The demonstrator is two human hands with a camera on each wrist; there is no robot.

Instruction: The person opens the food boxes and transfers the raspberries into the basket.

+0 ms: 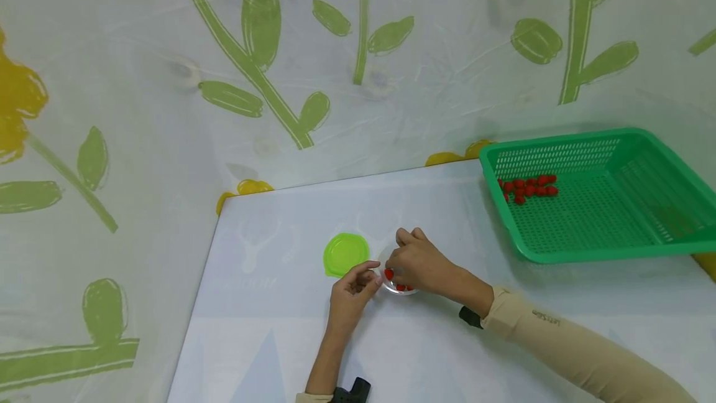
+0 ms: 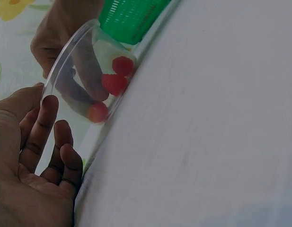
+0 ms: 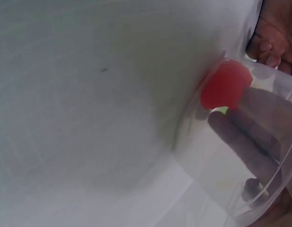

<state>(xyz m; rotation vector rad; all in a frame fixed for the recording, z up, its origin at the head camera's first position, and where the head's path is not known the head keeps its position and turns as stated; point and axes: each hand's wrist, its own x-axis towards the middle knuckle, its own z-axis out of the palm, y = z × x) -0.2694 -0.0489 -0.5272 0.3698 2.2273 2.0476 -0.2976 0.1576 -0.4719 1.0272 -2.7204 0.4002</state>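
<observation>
A clear plastic bowl (image 2: 65,61) with several raspberries (image 2: 114,84) in it stands on the table. My left hand (image 1: 350,297) is on the near left of the bowl, pinching its rim between thumb and fingers, the other fingers loosely bent. From the right, my right hand (image 1: 422,263) reaches down over the rim. Its fingertips are inside the bowl, at a raspberry (image 1: 388,273) by the left wall. Through the clear wall in the right wrist view, thumb and fingers come together around a raspberry (image 3: 227,85). A bright green lid (image 1: 345,254) lies just behind the left hand.
A green plastic basket (image 1: 593,255) stands at the back right, with several more raspberries (image 1: 529,189) gathered in its left corner. The white table (image 1: 268,303) meets a flower-printed sheet (image 1: 391,123) along its back and left edges.
</observation>
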